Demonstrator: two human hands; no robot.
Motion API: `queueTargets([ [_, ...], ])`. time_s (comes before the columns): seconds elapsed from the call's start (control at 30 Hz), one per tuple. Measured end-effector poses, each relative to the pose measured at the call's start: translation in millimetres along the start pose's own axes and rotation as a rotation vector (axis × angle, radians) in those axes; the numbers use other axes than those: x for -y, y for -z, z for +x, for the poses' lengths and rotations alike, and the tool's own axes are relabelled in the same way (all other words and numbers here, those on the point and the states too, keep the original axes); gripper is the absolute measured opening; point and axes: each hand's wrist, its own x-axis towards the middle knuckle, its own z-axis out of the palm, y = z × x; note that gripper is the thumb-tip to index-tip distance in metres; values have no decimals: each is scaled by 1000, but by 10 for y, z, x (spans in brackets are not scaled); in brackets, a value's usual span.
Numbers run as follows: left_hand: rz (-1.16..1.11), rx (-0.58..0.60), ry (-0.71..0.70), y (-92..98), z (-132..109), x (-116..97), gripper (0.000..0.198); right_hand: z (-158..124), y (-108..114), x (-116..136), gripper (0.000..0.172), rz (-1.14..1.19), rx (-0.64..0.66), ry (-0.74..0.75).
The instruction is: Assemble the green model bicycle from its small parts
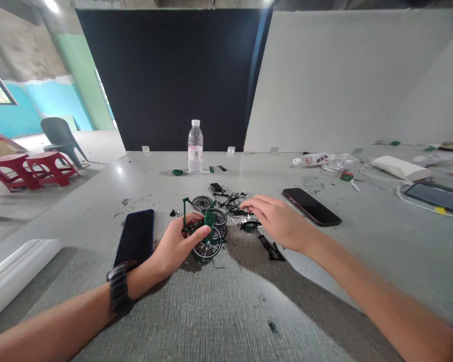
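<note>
My left hand [183,239] is closed around a green model vehicle [209,223] with black spoked wheels, its thumb lying on the green body. The model's wheels are close to the table top. My right hand [272,216] reaches over a cluster of small parts with its fingers stretched out; its thumb is hidden. Below its fingertips lies a black model bicycle frame [230,202]. Under the palm are silver and black pieces [245,221], and a black flat frame-like part [271,249] lies nearer me. Tiny black and silver bits [175,213] sit left of the model.
A dark phone [135,236] lies left, another phone [311,206] right. A clear bottle [195,148] stands at the back beside a green piece [177,172]. A bottle on its side [311,160], a white device [400,168] and cables are at right. A black panel [173,75] rises behind.
</note>
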Motion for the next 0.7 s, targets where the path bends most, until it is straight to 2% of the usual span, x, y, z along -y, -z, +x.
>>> queueTargets([
  [0.7, 42, 10, -25, 10, -1, -29, 35, -16, -15, 107, 29, 44, 85, 39],
])
